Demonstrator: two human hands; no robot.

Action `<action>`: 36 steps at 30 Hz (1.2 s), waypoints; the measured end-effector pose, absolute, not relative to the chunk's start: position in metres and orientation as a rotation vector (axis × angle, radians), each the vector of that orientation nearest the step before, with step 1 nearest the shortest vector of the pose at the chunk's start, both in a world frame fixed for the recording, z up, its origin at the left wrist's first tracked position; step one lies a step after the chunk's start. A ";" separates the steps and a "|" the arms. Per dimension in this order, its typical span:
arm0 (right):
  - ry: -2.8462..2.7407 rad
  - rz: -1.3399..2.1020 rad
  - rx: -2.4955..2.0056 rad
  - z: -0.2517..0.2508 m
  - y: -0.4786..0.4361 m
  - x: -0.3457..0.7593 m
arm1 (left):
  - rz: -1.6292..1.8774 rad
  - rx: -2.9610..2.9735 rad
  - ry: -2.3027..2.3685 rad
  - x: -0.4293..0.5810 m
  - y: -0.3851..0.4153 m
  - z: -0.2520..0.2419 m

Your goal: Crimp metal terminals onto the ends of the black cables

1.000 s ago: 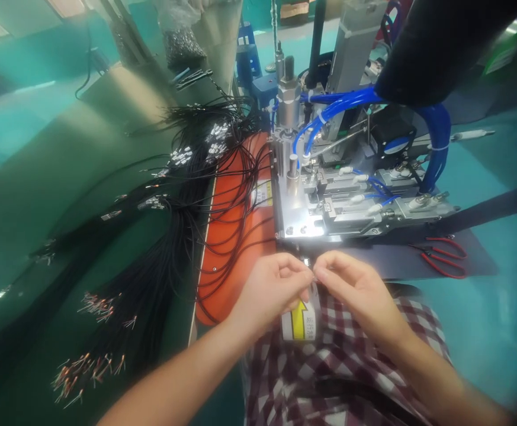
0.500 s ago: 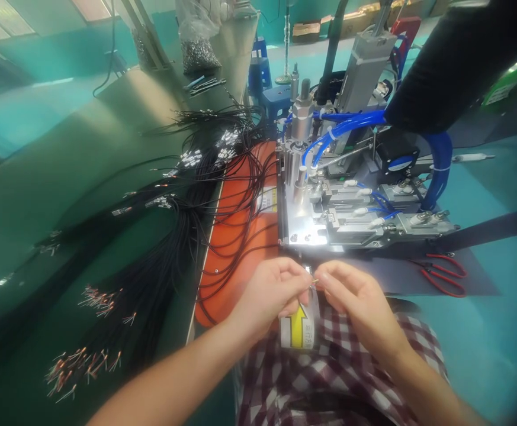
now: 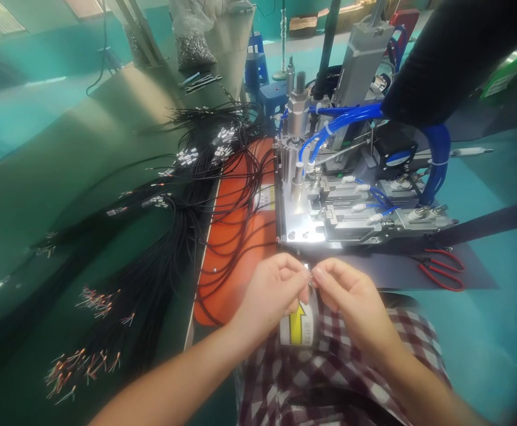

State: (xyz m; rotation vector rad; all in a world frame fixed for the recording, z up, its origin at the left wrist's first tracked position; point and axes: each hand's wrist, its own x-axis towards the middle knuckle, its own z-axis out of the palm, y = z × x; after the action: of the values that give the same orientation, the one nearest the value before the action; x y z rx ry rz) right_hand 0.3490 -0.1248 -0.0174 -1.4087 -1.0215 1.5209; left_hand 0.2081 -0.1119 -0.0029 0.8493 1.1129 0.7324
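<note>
Hands pinching tiny piece, long axis unclear

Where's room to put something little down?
The green tabletop looks bare between its far edge and the thin black cables. So does the dark grey surface between the right hand and red-handled pliers. Cables crowd the orange board.

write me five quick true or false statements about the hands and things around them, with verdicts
The left hand and right hand are close together, a small piece between them. True.
The right hand is holding the pliers. False: they lie apart from it, on the dark mat.
Black cables drape across the orange surface. True.
The tubing on the machine is yellow. False: it is blue.
The label below the hands bears a yellow arrow. True.
</note>
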 end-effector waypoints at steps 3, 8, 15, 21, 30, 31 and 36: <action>-0.999 1.501 -1.409 -0.020 -0.128 0.348 | 0.754 0.846 1.108 0.210 -0.113 -0.003; -0.986 1.520 -1.356 -0.022 -0.130 0.347 | 0.761 0.818 1.098 0.213 -0.114 -0.002; -1.228 1.308 -1.436 -0.021 -0.135 0.349 | 0.799 0.884 1.176 0.215 -0.117 -0.001; -1.517 0.926 -1.406 -0.030 -0.144 0.353 | 0.771 0.862 1.197 0.214 -0.119 0.000; -1.202 1.540 -1.384 -0.012 -0.142 0.359 | 0.672 0.831 1.039 0.209 -0.117 0.002; -1.187 1.551 -1.381 -0.011 -0.142 0.360 | 0.656 0.831 1.052 0.209 -0.117 0.002; -1.155 1.491 -1.371 -0.012 -0.142 0.363 | 0.618 0.863 1.076 0.206 -0.114 0.004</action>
State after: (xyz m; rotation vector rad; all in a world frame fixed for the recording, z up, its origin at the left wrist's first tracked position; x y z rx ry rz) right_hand 0.3628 -0.1415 -0.0124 -1.3712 -1.1547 1.4909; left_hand 0.2057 -0.1138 0.0042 0.8632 1.0759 0.6184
